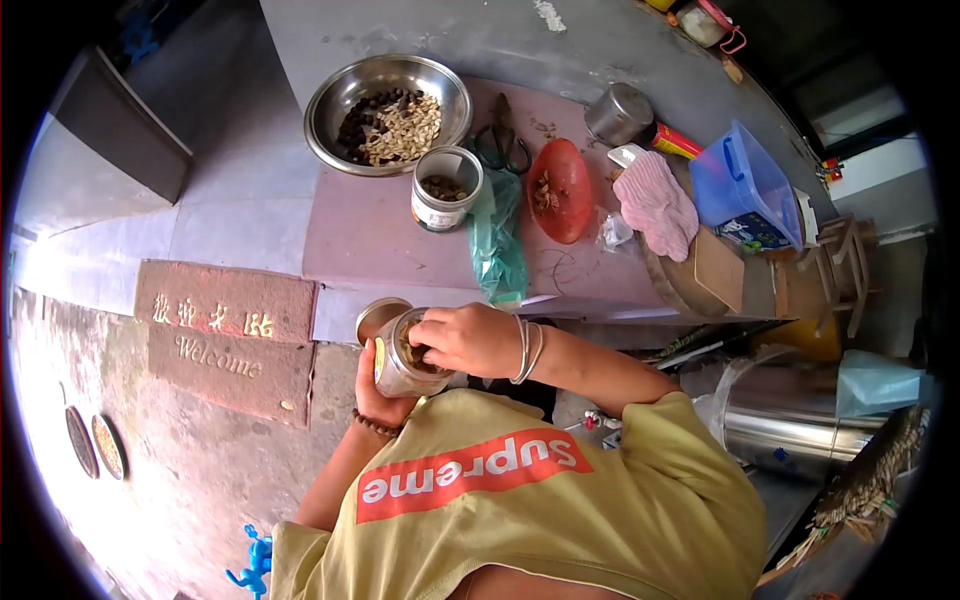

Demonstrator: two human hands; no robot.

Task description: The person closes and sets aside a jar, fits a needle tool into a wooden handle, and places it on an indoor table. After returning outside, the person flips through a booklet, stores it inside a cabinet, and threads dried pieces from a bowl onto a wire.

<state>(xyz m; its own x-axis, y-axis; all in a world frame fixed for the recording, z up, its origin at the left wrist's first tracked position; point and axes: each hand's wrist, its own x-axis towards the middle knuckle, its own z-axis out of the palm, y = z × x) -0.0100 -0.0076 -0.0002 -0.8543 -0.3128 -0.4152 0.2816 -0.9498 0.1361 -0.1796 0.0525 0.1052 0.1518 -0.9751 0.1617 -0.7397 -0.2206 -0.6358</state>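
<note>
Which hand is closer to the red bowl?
Right. The right hand, at the held jar, is below-left of the red bowl in view; the left hand, gripping it, is farther left.

A loose mustard-yellow T-shirt fills the bottom of the frame, its rounded neckline at the lower edge, its short sleeves wide. Across the chest I can read "Supreme" in white on a red box. Dark brown beads circle the left hand's wrist; thin silvery bangles ring the right hand's, near the centre.
</note>
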